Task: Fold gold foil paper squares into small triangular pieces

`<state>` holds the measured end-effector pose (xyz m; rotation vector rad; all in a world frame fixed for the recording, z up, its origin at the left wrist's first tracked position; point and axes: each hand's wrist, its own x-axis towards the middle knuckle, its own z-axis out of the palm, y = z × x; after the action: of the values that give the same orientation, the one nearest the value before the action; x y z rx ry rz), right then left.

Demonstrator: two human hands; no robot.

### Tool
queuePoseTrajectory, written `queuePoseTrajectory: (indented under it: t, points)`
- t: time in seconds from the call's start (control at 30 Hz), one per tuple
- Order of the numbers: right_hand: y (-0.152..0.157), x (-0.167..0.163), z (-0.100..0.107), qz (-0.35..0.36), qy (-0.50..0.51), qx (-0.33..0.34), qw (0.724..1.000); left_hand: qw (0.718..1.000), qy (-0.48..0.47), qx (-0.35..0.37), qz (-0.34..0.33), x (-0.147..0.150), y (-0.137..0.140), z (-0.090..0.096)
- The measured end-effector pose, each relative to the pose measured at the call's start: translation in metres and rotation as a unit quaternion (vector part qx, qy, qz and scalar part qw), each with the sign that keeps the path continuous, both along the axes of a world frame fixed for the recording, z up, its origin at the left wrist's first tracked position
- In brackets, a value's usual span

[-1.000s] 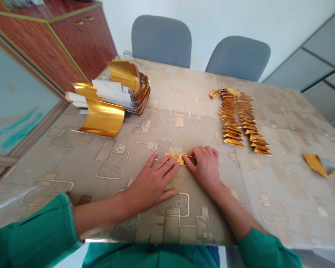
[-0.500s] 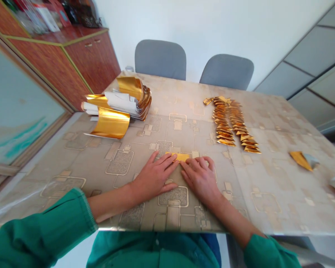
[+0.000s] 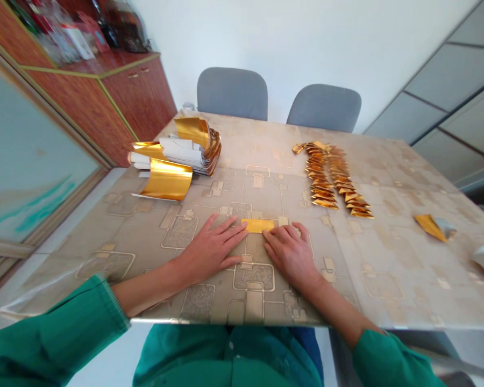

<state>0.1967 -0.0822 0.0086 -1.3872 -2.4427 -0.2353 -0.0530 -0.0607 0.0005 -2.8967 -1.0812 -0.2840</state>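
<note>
A narrow folded strip of gold foil paper (image 3: 258,226) lies flat on the table in front of me. My left hand (image 3: 213,246) rests palm down at the strip's left end, fingers outstretched, with the fingertips at its edge. At the right end, my right hand (image 3: 291,253) touches the strip's near corner with its index fingertip. The other fingers of that hand are loosely bent on the tablecloth and grip nothing.
Gold-and-white paper sheets (image 3: 193,148) are piled at the back left, with one curled gold sheet (image 3: 168,180) in front. Two rows of folded gold paper pieces (image 3: 322,183) stand at the back right. Gold paper scrap (image 3: 431,227) lies far right. Two grey chairs (image 3: 232,92) stand behind the table.
My left hand has slid left, from over the strip to its left end, uncovering more of it. The right hand stays nearly in place. The view has shifted slightly.
</note>
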Motion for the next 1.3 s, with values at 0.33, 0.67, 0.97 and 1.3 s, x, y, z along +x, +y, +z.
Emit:
queuePoseTrajectory:
  t: [0.33,0.67,0.97,1.3]
  points:
    - [-0.001,-0.011,0.005,-0.029,-0.010,-0.020,0.999,0.999,-0.025,-0.025,0.009,-0.001,-0.002,-0.001]
    - [-0.006,-0.016,0.004,-0.009,-0.014,-0.018,1.000,0.999,-0.030,-0.015,0.011,0.002,-0.002,0.003]
    - [-0.009,0.013,0.008,-0.034,-0.010,0.000,0.999,0.999,-0.025,-0.031,0.003,-0.005,0.002,0.001]
    - [-0.005,0.008,0.011,-0.027,0.004,-0.016,1.000,0.999,-0.020,0.025,0.017,-0.016,0.004,0.009]
